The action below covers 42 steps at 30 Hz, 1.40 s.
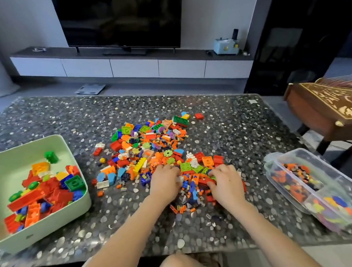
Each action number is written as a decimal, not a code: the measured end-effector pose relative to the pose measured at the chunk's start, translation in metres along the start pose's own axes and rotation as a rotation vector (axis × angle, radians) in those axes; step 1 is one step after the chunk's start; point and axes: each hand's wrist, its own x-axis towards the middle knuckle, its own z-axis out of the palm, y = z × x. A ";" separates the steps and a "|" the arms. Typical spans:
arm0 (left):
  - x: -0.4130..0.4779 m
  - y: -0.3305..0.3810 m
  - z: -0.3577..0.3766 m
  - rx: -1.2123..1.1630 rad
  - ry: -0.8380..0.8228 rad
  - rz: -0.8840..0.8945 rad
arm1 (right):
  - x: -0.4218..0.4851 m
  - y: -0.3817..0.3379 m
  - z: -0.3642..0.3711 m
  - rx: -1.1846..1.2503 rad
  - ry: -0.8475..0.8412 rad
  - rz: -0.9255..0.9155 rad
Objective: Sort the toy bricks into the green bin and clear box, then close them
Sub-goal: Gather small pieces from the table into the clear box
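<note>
1. The toy bricks (148, 149) are heaped mid-table, with small pieces spilled toward the near edge.
2. The left hand (164, 182) is dug into the heap, fingers curled under; whether anything is gripped cannot be told.
3. A red brick (204, 181) seems to be pinched by the right hand (227, 183).
4. The green bin (51, 229), part-filled with big bricks, is set left; the clear box (333, 174), holding small pieces, is set right. Both are open-topped.

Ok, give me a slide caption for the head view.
Left hand and right hand on the brick pile between green bin and clear box.
</note>
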 end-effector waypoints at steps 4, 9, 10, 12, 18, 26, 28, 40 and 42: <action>0.004 0.000 -0.010 -0.166 0.031 -0.069 | -0.013 -0.002 -0.008 -0.163 -0.163 -0.010; -0.002 -0.026 -0.032 -0.877 0.029 -0.429 | -0.014 0.002 -0.002 -0.007 -0.208 -0.008; -0.003 -0.030 -0.036 -0.950 0.015 -0.457 | -0.013 0.004 -0.002 0.031 -0.198 -0.015; -0.005 -0.036 -0.039 -0.916 0.000 -0.437 | -0.012 0.004 -0.005 0.081 -0.184 -0.024; -0.012 -0.026 -0.029 -0.345 -0.101 -0.172 | -0.006 0.004 -0.005 0.643 -0.107 0.169; -0.013 -0.021 -0.014 0.267 -0.130 0.005 | 0.020 0.008 -0.031 1.648 -0.162 0.547; -0.011 -0.021 -0.013 0.283 -0.111 0.006 | 0.022 0.008 -0.033 1.658 -0.193 0.566; -0.011 -0.025 -0.027 0.082 0.128 -0.060 | 0.017 0.001 -0.009 0.070 -0.348 -0.052; -0.012 -0.026 -0.028 0.026 0.137 -0.075 | 0.017 0.000 -0.010 0.100 -0.249 -0.046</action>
